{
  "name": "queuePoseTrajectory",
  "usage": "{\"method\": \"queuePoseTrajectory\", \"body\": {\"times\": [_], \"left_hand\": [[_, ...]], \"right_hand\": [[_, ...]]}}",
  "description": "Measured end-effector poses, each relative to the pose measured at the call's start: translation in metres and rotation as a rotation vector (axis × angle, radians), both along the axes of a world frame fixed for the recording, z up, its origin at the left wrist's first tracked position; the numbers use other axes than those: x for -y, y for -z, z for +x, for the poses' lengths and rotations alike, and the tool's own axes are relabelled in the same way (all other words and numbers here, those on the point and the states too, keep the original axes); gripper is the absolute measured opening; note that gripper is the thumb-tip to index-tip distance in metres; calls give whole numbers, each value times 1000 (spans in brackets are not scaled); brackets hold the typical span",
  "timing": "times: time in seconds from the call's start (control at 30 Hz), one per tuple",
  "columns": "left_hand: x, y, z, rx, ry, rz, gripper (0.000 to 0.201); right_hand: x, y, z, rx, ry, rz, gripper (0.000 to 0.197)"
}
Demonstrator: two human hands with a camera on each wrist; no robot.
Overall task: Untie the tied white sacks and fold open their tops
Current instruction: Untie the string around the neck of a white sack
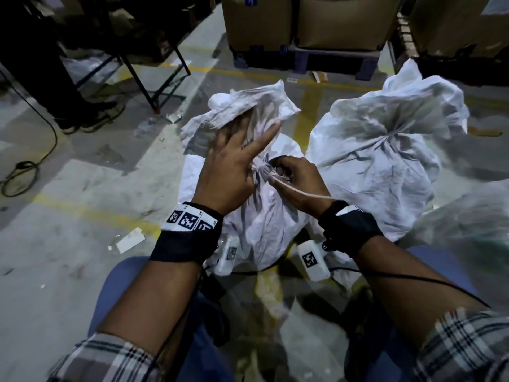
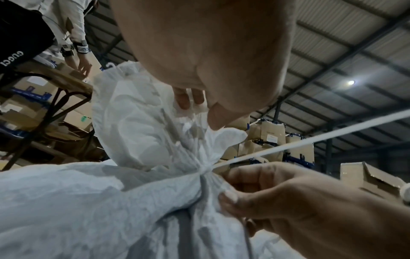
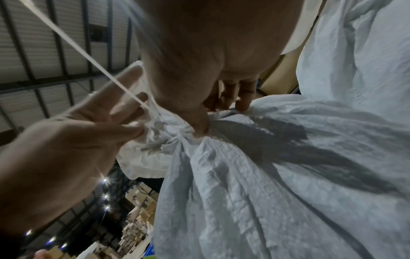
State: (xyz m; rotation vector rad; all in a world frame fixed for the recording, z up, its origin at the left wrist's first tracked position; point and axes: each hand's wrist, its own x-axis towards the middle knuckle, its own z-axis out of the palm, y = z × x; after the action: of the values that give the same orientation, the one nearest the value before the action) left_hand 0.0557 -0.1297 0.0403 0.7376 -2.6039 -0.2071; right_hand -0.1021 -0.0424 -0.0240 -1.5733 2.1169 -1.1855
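A white sack [image 1: 264,224] stands on the floor between my knees, its neck tied in a knot [image 1: 260,170] [image 2: 205,169] [image 3: 184,133]. My left hand [image 1: 234,161] [image 3: 66,149] lies with straight, spread fingers against the sack's bunched top [image 1: 248,111], thumb beside the knot. My right hand [image 1: 294,177] [image 2: 288,201] is curled at the knot, thumb and fingers pinching the gathered cloth there. A taut white string [image 1: 303,193] [image 2: 310,140] [image 3: 88,57] runs from the knot back over my right wrist; its far end is hidden.
A second tied white sack [image 1: 385,144] stands to the right, and a third [image 1: 468,224] shows blurred at the right edge. Cardboard boxes on a pallet [image 1: 316,20] stand behind. At the left are another person's shoes [image 1: 91,117], table legs [image 1: 143,84] and a floor cable [image 1: 19,175].
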Motion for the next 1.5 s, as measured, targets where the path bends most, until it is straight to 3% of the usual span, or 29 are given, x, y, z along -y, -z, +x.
{"method": "queuePoseTrajectory", "body": {"times": [0.13,0.2,0.33,0.47,0.5,0.57,0.63,0.7,0.8,0.93,1.23,1.37,1.5], "left_hand": [[6,4,8,90,-113,-26,87],[12,3,13,77,-134,49,79],[28,9,22,-3,-11,295,64],[16,17,16,-51,54,668,54],[11,20,13,-32,60,710,53],[5,26,7,-9,80,732,51],[3,26,2,-21,90,748,53],[2,25,0,-27,103,764,53],[-5,22,0,-32,145,724,47],[3,32,-1,5,94,636,51],[11,27,6,-27,73,462,46],[5,16,8,-86,50,320,37],[-13,-2,11,-230,-6,212,15]], "right_hand": [[-14,-10,22,333,-103,15,16],[-21,-17,30,440,-122,-21,14],[-38,-25,33,480,-114,-8,7],[-58,-26,29,550,-86,134,8],[-62,-26,28,528,-78,171,8],[-70,-27,25,309,-25,203,6],[-78,-31,27,-23,24,154,30],[-82,-37,34,-204,3,71,50],[-81,-39,50,-253,-5,47,57],[-77,-33,60,-323,69,-23,27],[-75,-28,31,299,203,31,18],[-76,-22,23,420,235,57,21],[-75,-18,20,391,239,59,21]]}}
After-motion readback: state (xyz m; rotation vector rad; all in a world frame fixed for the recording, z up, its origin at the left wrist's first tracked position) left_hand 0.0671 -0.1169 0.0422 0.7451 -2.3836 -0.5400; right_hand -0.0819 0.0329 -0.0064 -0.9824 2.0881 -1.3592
